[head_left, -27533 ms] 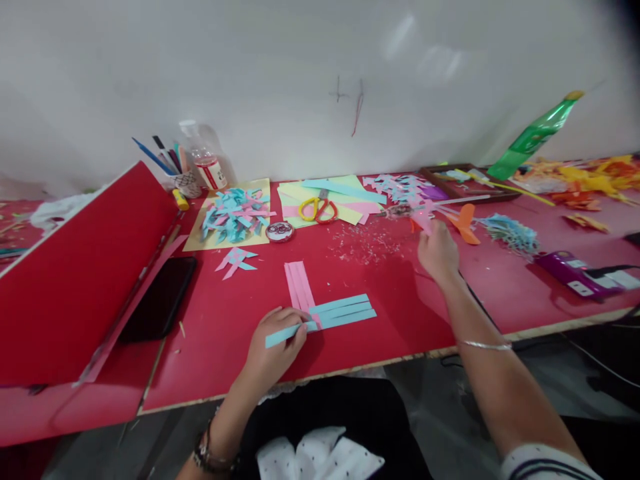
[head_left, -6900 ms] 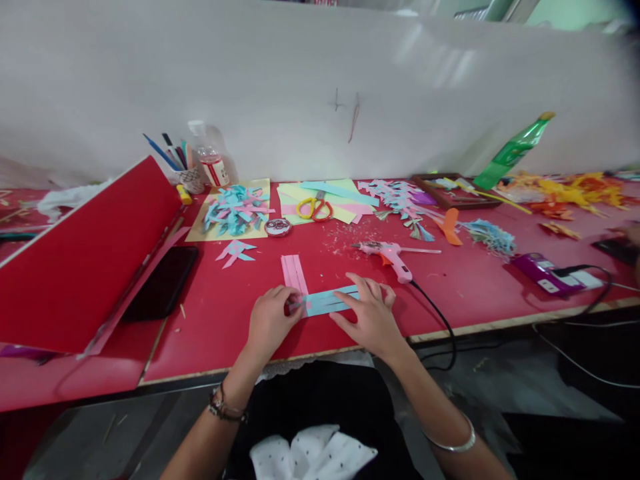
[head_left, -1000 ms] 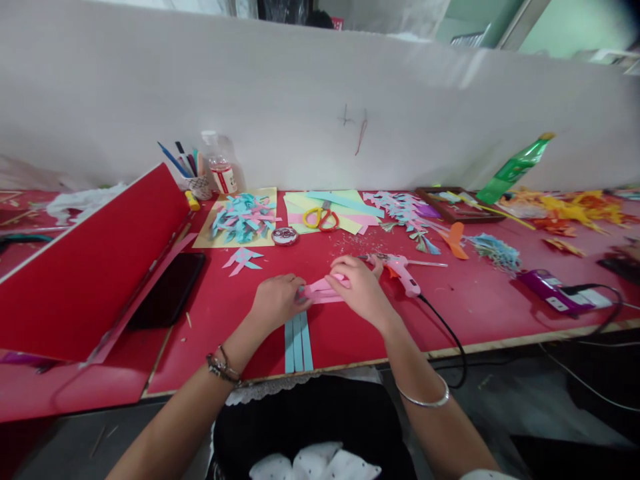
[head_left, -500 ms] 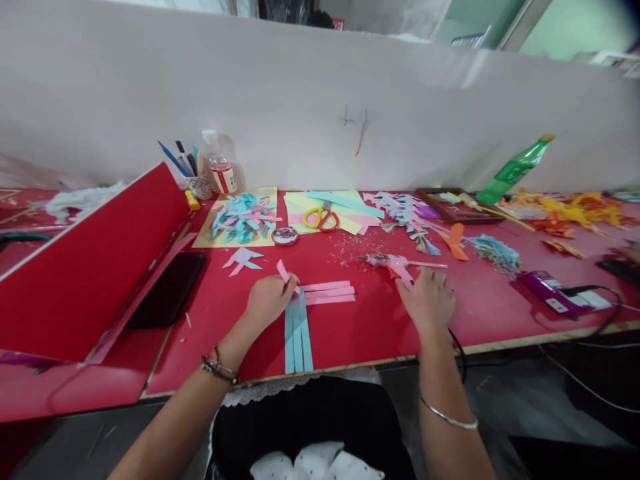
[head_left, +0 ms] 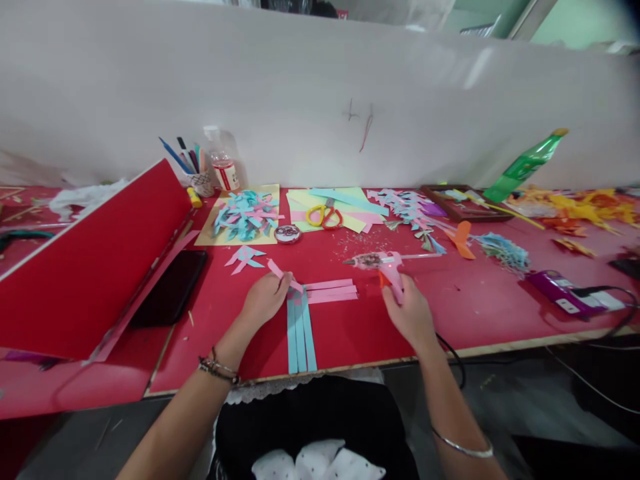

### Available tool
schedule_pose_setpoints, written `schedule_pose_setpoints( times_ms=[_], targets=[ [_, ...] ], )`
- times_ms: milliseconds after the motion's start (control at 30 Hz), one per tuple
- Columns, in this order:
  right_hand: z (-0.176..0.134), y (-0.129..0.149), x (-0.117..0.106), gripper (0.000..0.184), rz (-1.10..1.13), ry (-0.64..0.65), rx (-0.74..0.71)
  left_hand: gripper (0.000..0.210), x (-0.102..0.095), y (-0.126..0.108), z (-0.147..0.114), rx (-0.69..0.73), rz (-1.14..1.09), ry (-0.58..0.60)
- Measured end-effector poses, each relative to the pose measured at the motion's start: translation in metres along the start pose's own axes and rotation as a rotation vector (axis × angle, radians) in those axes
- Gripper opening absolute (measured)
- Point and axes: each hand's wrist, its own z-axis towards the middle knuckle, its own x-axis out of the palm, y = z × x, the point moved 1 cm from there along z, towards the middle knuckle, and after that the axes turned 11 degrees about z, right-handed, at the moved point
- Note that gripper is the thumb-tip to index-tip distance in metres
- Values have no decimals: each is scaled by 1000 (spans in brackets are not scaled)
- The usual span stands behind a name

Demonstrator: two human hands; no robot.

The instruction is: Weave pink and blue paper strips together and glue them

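Observation:
My left hand (head_left: 267,295) pinches a pink paper strip (head_left: 278,272), whose end is lifted off the table. This strip belongs to a woven piece, where light blue strips (head_left: 301,340) run toward the table's front edge and pink strips (head_left: 334,291) point right. Closed around the handle of a pink hot glue gun (head_left: 390,265) is my right hand (head_left: 411,308). The gun's nozzle points left, above and to the right of the weave, with a clear glue stick out of its back. A small finished pink and blue woven piece (head_left: 245,258) lies behind my left hand.
Yellow-and-red scissors (head_left: 325,217) lie on paper sheets at the back, beside a heap of woven pieces (head_left: 245,217). A red board (head_left: 110,260) leans over a dark phone (head_left: 173,290) at left. A green bottle (head_left: 525,167) and a purple power box (head_left: 565,293) are at right.
My right hand has taken hold of the glue gun and lifted it, shifting slightly left. The left hand has stayed on its strip, drawing its end a little to the left.

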Motion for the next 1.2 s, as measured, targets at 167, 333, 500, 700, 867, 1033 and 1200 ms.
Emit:
schedule_pose_setpoints(
  times_ms=[167,333,500,700,867,1033,1200],
  targets=[
    [-18,22,13,59,7,63,-113,52,-2,2,-1,-133,24,-16],
    [-22,36,22,54,-80,78,-162,53,-3,4,0,-161,-17,-30],
    [-23,44,27,48,-147,134,-202,53,-4,4,0,-164,-4,-37],
    [-23,44,29,46,-179,162,-242,53,-4,4,-1,-147,-10,-37],
    [-23,45,29,44,-197,185,-245,53,-4,4,0,-139,13,-40],
    [-23,46,28,42,-207,197,-242,55,-3,5,0,-138,6,-41],
    [-23,44,28,41,-212,183,-242,55,-3,5,1,-133,-12,-34]
  ],
)
